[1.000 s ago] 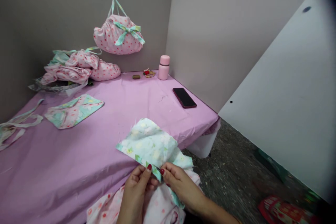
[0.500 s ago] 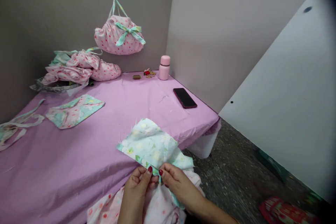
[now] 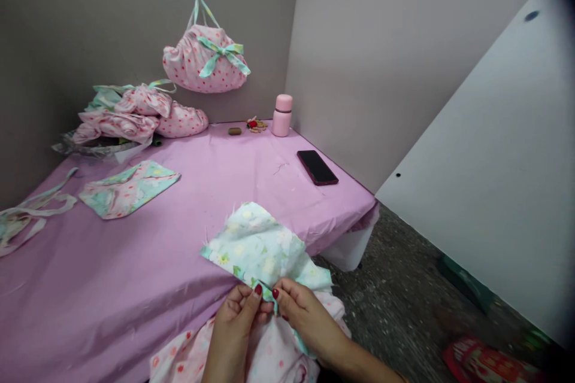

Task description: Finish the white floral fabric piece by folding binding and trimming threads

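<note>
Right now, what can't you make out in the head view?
- Head view: anything held between the left hand and right hand at the floral fabric hem is hidden by the fingers.
- Small items beside the pink bottle: too small to name.
- Red printed thing, lower right: blurred, cut off by the bottom edge.
- Fabric strips: cut off by the left edge.

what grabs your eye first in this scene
Low down, the left hand and right hand pinch the edge of a mint floral fabric at the near edge of the pink-covered table. Above, a pink dotted bag with a mint bow hangs on the back wall; a black phone lies at the table's right.
</note>
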### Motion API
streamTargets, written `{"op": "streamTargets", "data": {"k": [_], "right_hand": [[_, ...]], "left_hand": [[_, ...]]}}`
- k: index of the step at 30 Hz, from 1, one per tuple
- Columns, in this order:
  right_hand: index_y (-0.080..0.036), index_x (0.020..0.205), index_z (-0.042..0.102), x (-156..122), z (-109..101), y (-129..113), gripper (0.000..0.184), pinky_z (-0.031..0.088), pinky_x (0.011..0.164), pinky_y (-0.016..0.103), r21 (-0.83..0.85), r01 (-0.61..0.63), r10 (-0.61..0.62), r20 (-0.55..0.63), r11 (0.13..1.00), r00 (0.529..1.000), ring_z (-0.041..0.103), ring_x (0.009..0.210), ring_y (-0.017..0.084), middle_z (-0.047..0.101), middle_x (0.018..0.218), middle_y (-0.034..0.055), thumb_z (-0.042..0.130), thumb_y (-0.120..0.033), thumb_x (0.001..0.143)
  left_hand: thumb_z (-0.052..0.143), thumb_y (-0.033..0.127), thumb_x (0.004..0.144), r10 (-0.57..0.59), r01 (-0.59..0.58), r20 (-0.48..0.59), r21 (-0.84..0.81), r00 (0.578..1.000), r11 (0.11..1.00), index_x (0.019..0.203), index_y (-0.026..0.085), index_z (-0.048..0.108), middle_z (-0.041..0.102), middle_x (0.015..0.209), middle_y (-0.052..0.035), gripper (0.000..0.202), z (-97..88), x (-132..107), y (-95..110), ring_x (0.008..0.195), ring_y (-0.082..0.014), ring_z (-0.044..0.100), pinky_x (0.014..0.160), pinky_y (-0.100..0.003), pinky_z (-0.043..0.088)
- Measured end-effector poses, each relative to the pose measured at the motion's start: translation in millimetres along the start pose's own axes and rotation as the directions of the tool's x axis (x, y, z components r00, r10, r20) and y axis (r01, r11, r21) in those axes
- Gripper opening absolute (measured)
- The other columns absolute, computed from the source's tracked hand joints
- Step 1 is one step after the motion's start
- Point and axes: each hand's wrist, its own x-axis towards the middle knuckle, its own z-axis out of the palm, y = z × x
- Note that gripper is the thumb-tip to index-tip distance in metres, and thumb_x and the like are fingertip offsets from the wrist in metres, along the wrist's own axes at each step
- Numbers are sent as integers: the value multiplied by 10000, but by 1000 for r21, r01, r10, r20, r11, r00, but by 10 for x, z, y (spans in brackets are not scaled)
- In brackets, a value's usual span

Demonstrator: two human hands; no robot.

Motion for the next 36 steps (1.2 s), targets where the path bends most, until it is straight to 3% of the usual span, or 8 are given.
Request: {"op": "streamTargets", "data": {"k": [22,36], "right_hand": [[-174,694,418,3,23,8,263,243,506,213,9,25,-25,-21,1000,999,290,557,97,349,620,-41,424,-362,878],[-172,689,443,31,36,-13,319,288,536,207,54,30,-29,-31,998,999,344,603,112,401,647,-21,470,-455,834]], "left_hand": [[790,305,626,3,-3,-6,-3,1000,1000,689,149,579,684,560,-16,270,-16,-23,8,517,-87,598,518,-138,465],[785,297,626,-1,1,5,1,1000,1000,670,144,588,684,554,-21,253,24,-32,22,513,-91,586,516,-142,449]]}}
